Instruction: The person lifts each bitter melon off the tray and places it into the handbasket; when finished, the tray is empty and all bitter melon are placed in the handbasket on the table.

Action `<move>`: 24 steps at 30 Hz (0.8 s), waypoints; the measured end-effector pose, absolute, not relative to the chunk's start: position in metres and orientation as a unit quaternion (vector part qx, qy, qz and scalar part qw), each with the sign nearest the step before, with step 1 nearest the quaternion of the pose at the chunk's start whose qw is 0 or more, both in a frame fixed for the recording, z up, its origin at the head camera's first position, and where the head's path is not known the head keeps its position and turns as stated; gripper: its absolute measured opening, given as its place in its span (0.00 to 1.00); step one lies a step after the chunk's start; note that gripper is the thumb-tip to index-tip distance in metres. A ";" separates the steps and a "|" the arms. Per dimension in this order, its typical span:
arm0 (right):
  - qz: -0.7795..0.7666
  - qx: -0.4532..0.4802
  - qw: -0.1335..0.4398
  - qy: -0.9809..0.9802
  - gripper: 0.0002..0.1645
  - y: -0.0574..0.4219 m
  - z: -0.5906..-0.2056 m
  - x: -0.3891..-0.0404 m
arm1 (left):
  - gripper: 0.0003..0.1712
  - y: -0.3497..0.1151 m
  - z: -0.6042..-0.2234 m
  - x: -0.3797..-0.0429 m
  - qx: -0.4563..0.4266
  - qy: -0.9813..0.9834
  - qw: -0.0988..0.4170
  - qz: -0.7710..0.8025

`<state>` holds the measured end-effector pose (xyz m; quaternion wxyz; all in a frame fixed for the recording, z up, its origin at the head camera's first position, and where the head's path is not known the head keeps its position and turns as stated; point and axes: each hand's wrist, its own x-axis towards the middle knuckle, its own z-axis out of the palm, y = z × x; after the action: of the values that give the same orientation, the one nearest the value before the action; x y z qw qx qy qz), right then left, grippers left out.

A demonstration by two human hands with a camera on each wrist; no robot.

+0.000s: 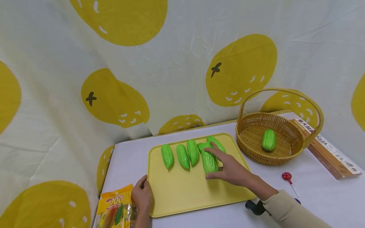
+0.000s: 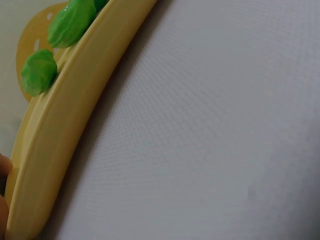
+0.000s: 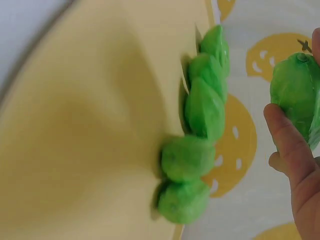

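Observation:
My right hand [image 1: 232,167] holds a green ridged gourd [image 1: 209,162] between thumb and fingers, above the yellow tray [image 1: 182,193]. In the right wrist view the held gourd [image 3: 292,90] is raised clear of the tray, the hand [image 3: 300,170] around its side. Several similar gourds [image 1: 167,156] lie in a row along the tray's far side; one is partly hidden behind the held one. At the tray's left edge, my left hand [image 1: 142,193] grips the rim. The left wrist view shows only bits of its fingers [image 2: 4,165] at that rim.
A wicker basket [image 1: 245,148] with a tall handle stands right of the tray, one green gourd [image 1: 269,140] inside. Beyond it lies a long brown box [image 1: 328,152]. A red lollipop [image 1: 286,177] and a black object [image 1: 254,207] are nearer. A yellow candy bag [image 1: 114,205] lies front left.

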<state>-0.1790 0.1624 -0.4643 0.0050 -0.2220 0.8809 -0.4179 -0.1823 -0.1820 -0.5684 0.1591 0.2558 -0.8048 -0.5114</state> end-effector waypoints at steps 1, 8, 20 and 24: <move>-0.419 -0.219 0.001 0.881 0.57 0.166 -0.464 -0.181 | 0.20 -0.182 -0.568 -0.182 0.255 -0.805 0.159 -0.511; -0.460 -0.188 0.007 0.868 0.55 0.188 -0.458 -0.190 | 0.19 -0.182 -0.568 -0.182 0.256 -0.807 0.163 -0.507; -0.432 -0.142 -0.034 0.890 0.57 0.228 -0.456 -0.202 | 0.18 -0.180 -0.565 -0.181 0.262 -0.812 0.178 -0.491; -0.403 -0.116 -0.053 0.906 0.58 0.243 -0.451 -0.207 | 0.19 -0.179 -0.566 -0.182 0.262 -0.812 0.174 -0.492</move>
<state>-0.2067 0.2431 -0.4506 -0.0527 -0.1157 0.9063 -0.4030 -0.1824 -0.1790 -0.5656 0.1741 0.2621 -0.8118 -0.4919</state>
